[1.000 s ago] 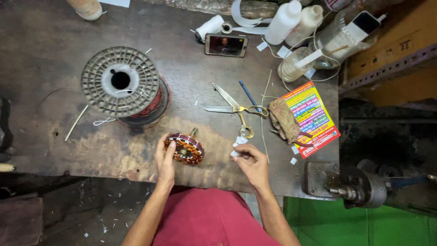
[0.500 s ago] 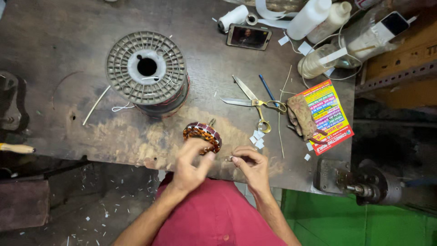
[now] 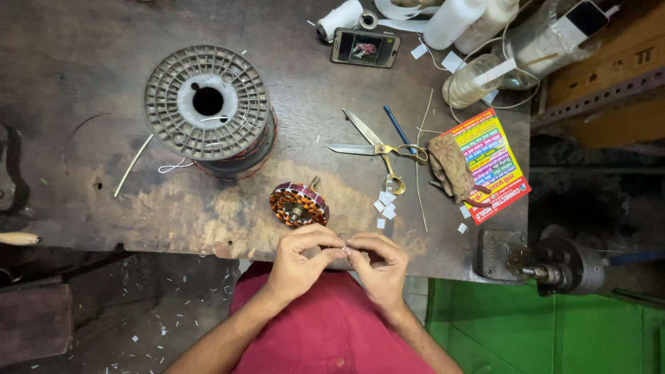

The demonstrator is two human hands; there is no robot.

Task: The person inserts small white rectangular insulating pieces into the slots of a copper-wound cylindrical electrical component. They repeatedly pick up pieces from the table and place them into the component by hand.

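A tiny pale scrap [image 3: 344,242] sits pinched at the bench's near edge, by a copper-wound stator [image 3: 298,204]

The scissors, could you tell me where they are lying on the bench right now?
In the head view, the scissors lie open on the wooden bench, right of the wire spool, beside a blue pen, beyond both hands.

Wound stator [image 3: 298,205]: copper-orange coils, dark red band round the rim; wire spool [image 3: 208,104]: grey ribbed flange, red-brown winding beneath; scissors [image 3: 377,149]: silver blades, brass-yellow handles; pen [image 3: 397,129]: blue; leaflet [image 3: 495,166]: red border, yellow, green and blue blocks; workbench [image 3: 90,62]: dark brown, pale worn patch near the front edge.
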